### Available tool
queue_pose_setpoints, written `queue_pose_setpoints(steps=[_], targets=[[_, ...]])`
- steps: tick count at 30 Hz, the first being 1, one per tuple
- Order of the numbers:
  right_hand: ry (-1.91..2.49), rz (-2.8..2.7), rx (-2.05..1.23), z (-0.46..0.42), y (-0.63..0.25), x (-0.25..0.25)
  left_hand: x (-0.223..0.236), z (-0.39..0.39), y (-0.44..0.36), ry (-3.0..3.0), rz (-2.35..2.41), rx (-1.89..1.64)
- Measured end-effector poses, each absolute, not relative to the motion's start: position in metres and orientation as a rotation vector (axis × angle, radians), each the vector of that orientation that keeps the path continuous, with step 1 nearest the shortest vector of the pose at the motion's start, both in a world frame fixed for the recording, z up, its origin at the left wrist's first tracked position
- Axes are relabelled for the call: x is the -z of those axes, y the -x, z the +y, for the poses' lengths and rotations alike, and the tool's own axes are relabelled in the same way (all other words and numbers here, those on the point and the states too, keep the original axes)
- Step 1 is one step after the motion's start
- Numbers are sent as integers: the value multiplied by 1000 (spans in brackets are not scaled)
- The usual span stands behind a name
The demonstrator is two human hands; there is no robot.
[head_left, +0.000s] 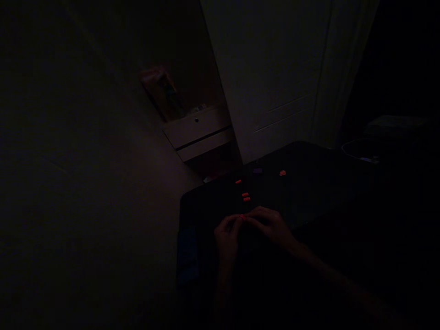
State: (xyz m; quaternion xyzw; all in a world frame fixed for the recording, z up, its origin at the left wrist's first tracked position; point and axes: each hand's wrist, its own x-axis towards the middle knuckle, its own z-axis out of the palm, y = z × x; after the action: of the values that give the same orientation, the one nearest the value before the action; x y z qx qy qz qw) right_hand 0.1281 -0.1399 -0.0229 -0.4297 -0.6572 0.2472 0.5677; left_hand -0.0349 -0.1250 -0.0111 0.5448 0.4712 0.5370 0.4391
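Note:
The scene is very dark. Over a dark table (pixel 213 206), my left hand (pixel 228 233) and my right hand (pixel 270 223) meet fingertip to fingertip. Both pinch a small bright red-pink piece (pixel 243 217), mostly covered by the fingers, so its kind is unclear. Just beyond the hands lie two short orange-red pieces (pixel 245 197), side by side. A single similar orange-red piece (pixel 238 182) rests farther back. To the right of it sits a small clump of orange bits (pixel 282 173).
A small dark purple block (pixel 257 171) lies near the table's far edge. At the left edge is a flat blue object (pixel 187 254). A white cable (pixel 357 149) lies at the right. Behind stand a drawer unit (pixel 202 133) and a pale door (pixel 275 78).

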Motion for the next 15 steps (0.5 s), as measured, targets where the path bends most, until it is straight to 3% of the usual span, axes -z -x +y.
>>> queue_pose_setpoints(steps=[15], targets=[[1056,-1528,-581,-141,-128,22,12,-124,35,-1404,1190,-1239]])
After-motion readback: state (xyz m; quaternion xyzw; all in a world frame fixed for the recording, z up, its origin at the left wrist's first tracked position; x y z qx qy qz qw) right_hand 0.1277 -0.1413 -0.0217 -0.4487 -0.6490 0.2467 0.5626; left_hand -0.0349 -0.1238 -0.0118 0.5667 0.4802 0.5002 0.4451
